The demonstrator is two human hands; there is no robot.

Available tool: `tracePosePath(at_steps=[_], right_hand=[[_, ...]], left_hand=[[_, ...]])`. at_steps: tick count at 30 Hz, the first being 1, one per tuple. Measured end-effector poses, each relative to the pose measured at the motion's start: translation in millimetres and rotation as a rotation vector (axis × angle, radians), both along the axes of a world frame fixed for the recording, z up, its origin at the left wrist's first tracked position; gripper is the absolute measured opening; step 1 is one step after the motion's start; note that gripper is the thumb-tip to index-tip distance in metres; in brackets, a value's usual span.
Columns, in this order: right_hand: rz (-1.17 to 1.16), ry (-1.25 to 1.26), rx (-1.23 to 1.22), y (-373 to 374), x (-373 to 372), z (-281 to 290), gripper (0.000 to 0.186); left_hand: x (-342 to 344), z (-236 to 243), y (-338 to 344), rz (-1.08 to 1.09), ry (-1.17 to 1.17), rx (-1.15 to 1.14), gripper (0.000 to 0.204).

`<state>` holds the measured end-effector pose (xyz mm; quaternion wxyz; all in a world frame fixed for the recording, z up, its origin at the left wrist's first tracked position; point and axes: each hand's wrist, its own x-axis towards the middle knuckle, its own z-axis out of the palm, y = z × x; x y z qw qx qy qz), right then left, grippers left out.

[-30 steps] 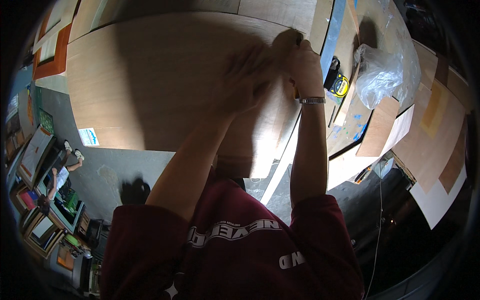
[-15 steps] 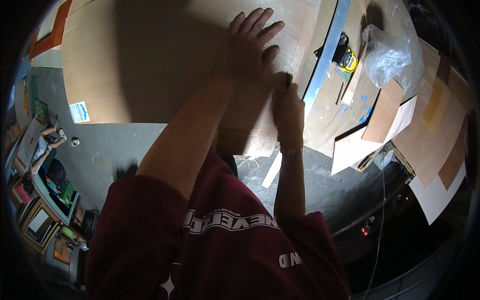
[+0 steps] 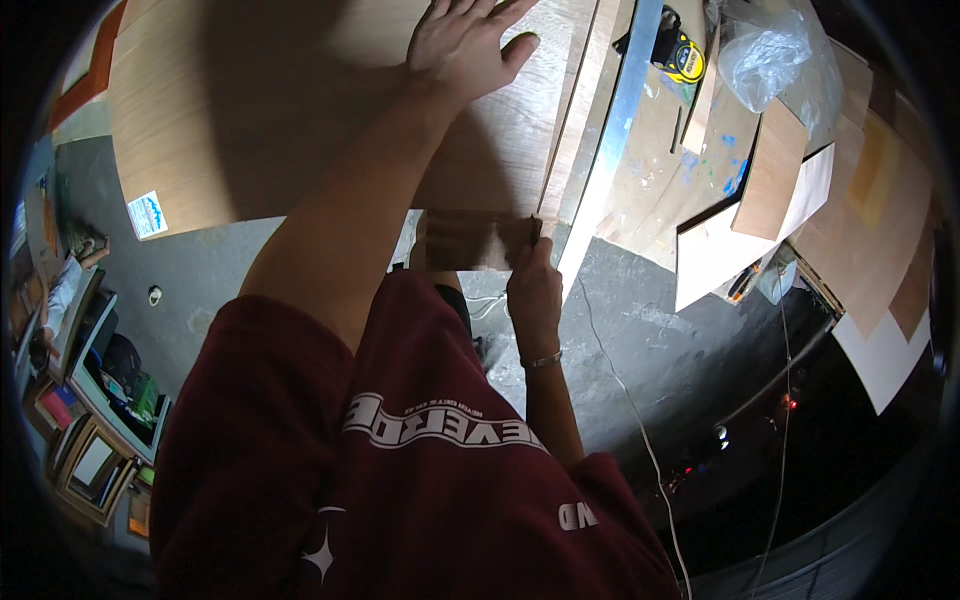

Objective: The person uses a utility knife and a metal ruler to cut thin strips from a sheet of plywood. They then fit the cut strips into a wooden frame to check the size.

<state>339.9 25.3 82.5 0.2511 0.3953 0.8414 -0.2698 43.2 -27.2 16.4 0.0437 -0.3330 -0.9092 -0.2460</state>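
A large thin plywood sheet point(image 3: 300, 120) lies on the worktable. My left hand point(image 3: 465, 50) rests flat on it near the far edge, fingers spread and partly out of frame. At the sheet's near right corner, my right hand point(image 3: 535, 300) is closed around a slim dark utility knife point(image 3: 537, 230), mostly hidden in the fist. The blade end meets the near edge of the wood. Along the sheet's right side runs a narrow wood strip point(image 3: 577, 112), with a dark line between the two. A long metal straightedge point(image 3: 615, 130) lies farther right.
Right of the straightedge are a yellow-and-black tape measure point(image 3: 685, 62), a clear plastic bag point(image 3: 770, 60) and board offcuts point(image 3: 770, 170). A pale cord point(image 3: 630, 390) trails across the floor. Frames and boxes point(image 3: 95, 465) crowd the far left, near another person point(image 3: 65, 290).
My right hand has drawn the knife toward me to the sheet's near edge. A strip along the right side now shows apart from the sheet. The left hand stays flat, higher in the picture.
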Motion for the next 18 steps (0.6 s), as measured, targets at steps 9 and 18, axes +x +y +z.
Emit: tracePosePath(at_steps=[9,18], right_hand=[[-0.004,0.261,0.04,54,-16,36,0.024],[-0.019,0.499,0.151,91,-139,-27,0.044]], left_hand=[[-3,-16,-2,0.015,0.073,0.026,0.058],[-2,-17,0,-0.025,0.056,0.027,0.059]])
